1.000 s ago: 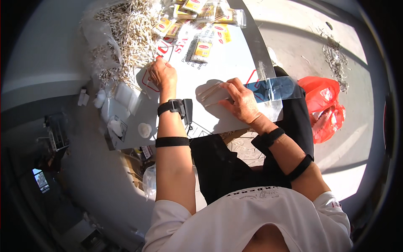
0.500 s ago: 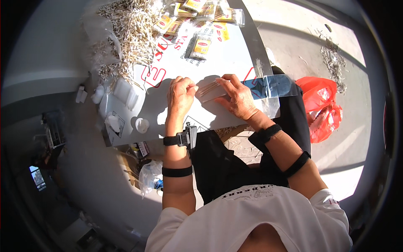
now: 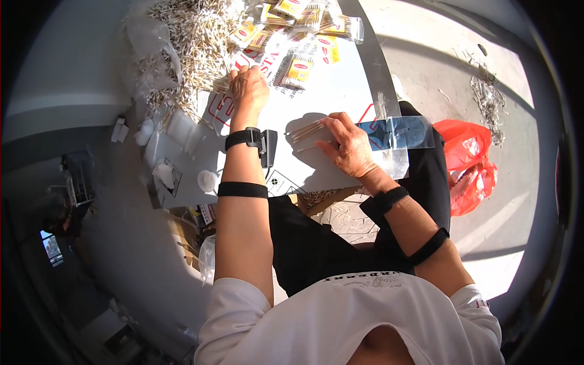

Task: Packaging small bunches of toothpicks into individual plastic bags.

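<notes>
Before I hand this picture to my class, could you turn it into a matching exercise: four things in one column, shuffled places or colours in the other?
Column one
1. Left hand
2. Right hand
3. Plastic bag at far right
4. Wrist straps

Column two
A. black
B. at a few laid-out swabs
C. red
D. beside the big swab heap

Pairs: 1-D, 2-B, 3-C, 4-A

Head view. Left hand point(image 3: 248, 90) at edge of swab pile point(image 3: 194, 52); contact unclear. Right hand point(image 3: 351, 146) low over white counter point(image 3: 350, 73), fingers point(image 3: 338, 123) holding several loose swabs point(image 3: 306, 131), tips pointing left. Blue sheet point(image 3: 409, 132) just right, overhanging counter edge. Swab packet point(image 3: 298, 70) beyond, between hands. Red bag point(image 3: 467, 164) on floor point(image 3: 505, 201).
</notes>
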Available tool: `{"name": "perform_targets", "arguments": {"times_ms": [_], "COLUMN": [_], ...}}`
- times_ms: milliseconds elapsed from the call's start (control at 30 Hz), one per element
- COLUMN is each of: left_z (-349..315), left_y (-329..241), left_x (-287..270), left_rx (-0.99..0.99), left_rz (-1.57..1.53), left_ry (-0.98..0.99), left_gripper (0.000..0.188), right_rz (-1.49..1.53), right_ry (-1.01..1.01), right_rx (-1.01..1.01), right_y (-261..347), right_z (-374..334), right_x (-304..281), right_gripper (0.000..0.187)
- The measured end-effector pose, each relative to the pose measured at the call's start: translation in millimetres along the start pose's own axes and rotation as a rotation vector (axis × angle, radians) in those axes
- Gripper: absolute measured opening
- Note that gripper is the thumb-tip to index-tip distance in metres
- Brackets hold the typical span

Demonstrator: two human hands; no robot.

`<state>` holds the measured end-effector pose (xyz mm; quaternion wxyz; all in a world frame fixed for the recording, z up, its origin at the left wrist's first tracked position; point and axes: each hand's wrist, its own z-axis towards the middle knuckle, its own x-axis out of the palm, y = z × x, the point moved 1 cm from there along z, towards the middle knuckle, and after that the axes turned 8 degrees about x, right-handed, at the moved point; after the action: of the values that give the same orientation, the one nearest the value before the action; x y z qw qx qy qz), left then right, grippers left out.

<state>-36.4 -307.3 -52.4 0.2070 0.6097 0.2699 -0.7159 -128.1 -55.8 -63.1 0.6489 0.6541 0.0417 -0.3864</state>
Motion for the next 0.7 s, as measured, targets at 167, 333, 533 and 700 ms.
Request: {"name": "perform_targets", "arguments": {"times_ms": [167, 333, 533, 700], "left_z": [-90, -198, -223, -151], "left_y": [-24, -78, -94, -4], "left_x": [-15, -29, -33, -26], "left_rx": [-0.057, -0.007, 0.023, -0.178], "left_rz": [-0.076, -0.415, -0.499, -0.236], "left_ry": [-0.334, -0.169, -0.083, -0.353], "left_gripper": [0.010, 0.014, 0.016, 0.018], "right_rz": [0.023, 0.039, 0.019, -0.030], "right_ry": [0.012, -0.061, -0.016, -0.093], "right_rx": [0.020, -0.003, 0.019, -0.088], "right_y": [-4, -3, -2, -1], "right_z": [1, 0, -1, 1], "right_x": [-1, 0, 1, 0], "right_gripper": [0.045, 0.042, 0.040, 0.037]}}
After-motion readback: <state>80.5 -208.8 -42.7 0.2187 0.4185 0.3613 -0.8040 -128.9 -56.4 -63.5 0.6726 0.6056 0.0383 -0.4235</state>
